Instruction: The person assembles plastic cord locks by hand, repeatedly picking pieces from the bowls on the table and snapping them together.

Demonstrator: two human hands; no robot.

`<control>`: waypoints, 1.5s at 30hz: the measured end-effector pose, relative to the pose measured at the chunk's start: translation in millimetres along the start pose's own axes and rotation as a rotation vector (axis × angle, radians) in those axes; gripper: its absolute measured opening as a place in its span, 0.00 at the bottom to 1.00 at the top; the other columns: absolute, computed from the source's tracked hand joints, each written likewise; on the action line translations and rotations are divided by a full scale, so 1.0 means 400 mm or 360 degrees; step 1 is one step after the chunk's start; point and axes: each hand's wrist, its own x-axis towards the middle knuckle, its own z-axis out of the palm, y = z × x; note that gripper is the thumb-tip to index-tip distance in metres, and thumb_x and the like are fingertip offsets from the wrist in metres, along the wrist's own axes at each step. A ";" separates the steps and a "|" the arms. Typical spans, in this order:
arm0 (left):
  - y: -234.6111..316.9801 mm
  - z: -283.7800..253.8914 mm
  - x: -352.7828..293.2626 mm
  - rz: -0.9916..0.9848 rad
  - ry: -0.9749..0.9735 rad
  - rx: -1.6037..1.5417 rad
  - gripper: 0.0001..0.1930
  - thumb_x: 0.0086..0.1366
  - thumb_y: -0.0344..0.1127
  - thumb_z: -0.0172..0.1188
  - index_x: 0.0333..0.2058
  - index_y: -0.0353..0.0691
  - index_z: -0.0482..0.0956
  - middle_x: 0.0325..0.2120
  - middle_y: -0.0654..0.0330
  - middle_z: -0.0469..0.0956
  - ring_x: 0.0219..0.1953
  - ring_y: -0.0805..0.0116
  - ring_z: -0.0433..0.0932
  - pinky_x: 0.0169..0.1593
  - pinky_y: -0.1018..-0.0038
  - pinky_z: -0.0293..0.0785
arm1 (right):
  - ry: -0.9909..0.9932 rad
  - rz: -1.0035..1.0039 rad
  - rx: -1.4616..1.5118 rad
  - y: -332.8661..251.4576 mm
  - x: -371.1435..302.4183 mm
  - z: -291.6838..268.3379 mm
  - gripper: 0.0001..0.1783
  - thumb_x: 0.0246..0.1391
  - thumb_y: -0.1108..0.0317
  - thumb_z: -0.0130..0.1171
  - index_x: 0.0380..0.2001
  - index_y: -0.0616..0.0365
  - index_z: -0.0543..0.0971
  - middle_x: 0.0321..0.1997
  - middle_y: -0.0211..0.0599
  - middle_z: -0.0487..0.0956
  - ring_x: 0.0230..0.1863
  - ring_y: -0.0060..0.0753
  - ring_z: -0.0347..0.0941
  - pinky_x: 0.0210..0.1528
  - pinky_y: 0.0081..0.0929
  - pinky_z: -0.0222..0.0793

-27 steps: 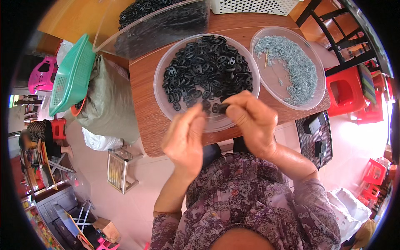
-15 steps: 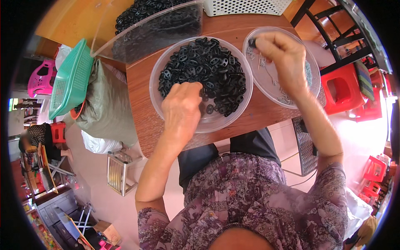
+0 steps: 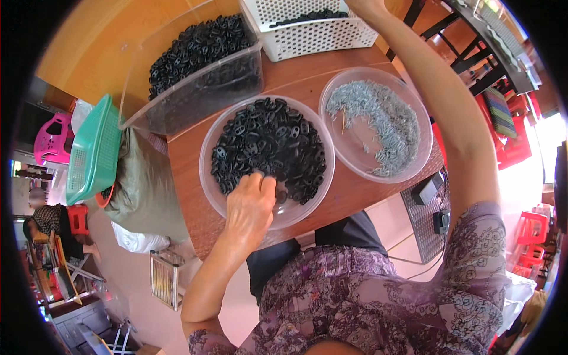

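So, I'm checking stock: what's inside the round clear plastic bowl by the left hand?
Many small black oval pieces lie in the round clear plastic bowl. The left hand hides some; whatever lies beneath the top ones is covered.

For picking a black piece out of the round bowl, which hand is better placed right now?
Probably the left hand: it is at the round bowl, right by the black pieces. The right hand is farther off, near the white basket, partly cut off by the picture's edge.
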 end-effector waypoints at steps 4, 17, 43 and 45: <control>0.000 -0.018 0.003 -0.0119 -0.0011 0.0005 0.16 0.41 0.23 0.62 0.31 0.36 0.70 0.23 0.54 0.70 0.30 0.54 0.72 0.31 0.63 0.69 | -0.0079 -0.0272 -0.0478 0.041 0.040 0.018 0.11 0.37 0.64 0.56 0.21 0.62 0.80 0.19 0.53 0.76 0.26 0.49 0.75 0.31 0.38 0.70; -0.008 -0.048 -0.010 -0.0277 -0.0044 -0.0206 0.11 0.44 0.21 0.60 0.30 0.34 0.72 0.25 0.54 0.72 0.30 0.56 0.74 0.34 0.66 0.70 | -0.0585 0.0035 0.0409 -0.003 -0.328 -0.200 0.09 0.46 0.70 0.57 0.28 0.67 0.77 0.24 0.34 0.76 0.28 0.20 0.70 0.31 0.20 0.66; 0.004 -0.049 0.008 -0.0116 -0.0404 -0.0059 0.14 0.41 0.20 0.61 0.28 0.32 0.68 0.24 0.50 0.72 0.28 0.53 0.73 0.32 0.64 0.69 | -0.1104 -0.0265 0.0165 -0.014 -0.533 -0.324 0.08 0.40 0.72 0.59 0.28 0.60 0.77 0.27 0.41 0.75 0.35 0.44 0.71 0.37 0.36 0.67; 0.000 -0.053 0.010 -0.0120 -0.0411 -0.0135 0.13 0.42 0.20 0.60 0.28 0.32 0.68 0.24 0.51 0.72 0.28 0.54 0.74 0.32 0.65 0.69 | -0.1135 -0.0313 0.0147 -0.006 -0.536 -0.323 0.08 0.40 0.72 0.59 0.28 0.61 0.77 0.27 0.41 0.75 0.35 0.43 0.71 0.38 0.35 0.67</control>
